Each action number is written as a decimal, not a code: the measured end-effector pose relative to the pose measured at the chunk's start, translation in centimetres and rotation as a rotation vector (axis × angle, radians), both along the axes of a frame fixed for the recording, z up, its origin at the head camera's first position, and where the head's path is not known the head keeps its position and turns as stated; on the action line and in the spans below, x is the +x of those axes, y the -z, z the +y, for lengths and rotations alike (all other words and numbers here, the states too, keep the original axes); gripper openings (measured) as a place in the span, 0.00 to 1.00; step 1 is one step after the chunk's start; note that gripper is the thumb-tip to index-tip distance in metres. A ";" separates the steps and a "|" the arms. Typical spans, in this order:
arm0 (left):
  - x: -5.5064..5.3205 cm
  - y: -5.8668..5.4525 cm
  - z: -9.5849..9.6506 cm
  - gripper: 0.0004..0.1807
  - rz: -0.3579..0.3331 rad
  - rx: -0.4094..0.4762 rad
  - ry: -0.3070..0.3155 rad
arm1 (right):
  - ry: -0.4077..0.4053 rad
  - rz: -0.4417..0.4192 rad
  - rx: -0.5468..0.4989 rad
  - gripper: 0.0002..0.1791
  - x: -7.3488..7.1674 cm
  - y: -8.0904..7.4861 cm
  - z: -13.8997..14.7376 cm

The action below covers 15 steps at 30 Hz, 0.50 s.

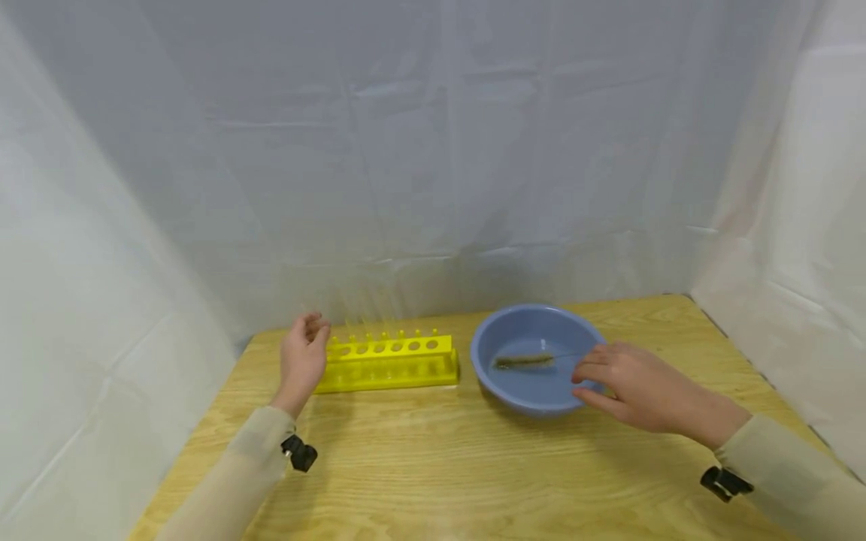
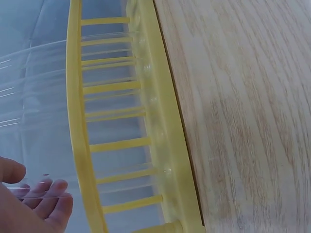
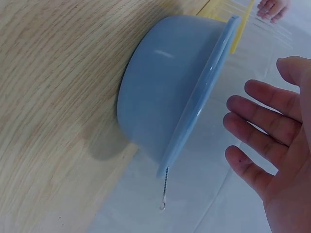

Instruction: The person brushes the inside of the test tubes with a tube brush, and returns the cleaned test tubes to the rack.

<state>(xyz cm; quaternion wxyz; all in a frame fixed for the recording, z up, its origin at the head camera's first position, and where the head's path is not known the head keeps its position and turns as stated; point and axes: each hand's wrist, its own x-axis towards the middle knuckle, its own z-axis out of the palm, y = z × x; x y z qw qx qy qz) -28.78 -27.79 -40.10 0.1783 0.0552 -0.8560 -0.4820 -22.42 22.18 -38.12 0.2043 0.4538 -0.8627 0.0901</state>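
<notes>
My left hand point(image 1: 304, 361) is at the left end of a yellow test tube rack point(image 1: 389, 379). In the left wrist view, its thumb and curled fingers point(image 2: 48, 204) are around a clear glass test tube point(image 2: 31, 192) standing in the rack. Several more clear tubes point(image 2: 34, 68) rise from the other holes. Over the right rim of a blue basin point(image 1: 534, 402) hovers my right hand point(image 1: 632, 387), fingers spread and holding nothing. A test tube brush point(image 1: 524, 361) lies in the basin, its twisted wire handle point(image 3: 165, 182) sticking out past the rim and ending in a loop.
Rack and basin stand side by side on a wood-grain table point(image 1: 419, 466), the basin to the right. Pale plastic sheeting point(image 1: 433, 150) hangs behind the table and along both sides.
</notes>
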 end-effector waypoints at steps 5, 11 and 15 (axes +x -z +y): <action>-0.2 0.3 0.1 0.20 0.043 -0.003 0.003 | 0.007 -0.013 0.000 0.05 0.0 0.1 0.3; -0.2 0.5 0.2 0.20 0.077 -0.006 -0.031 | 0.021 -0.027 0.001 0.05 0.0 0.1 0.5; -0.3 0.0 0.2 0.21 0.132 -0.014 -0.037 | 0.019 -0.037 0.000 0.04 -0.1 0.3 0.6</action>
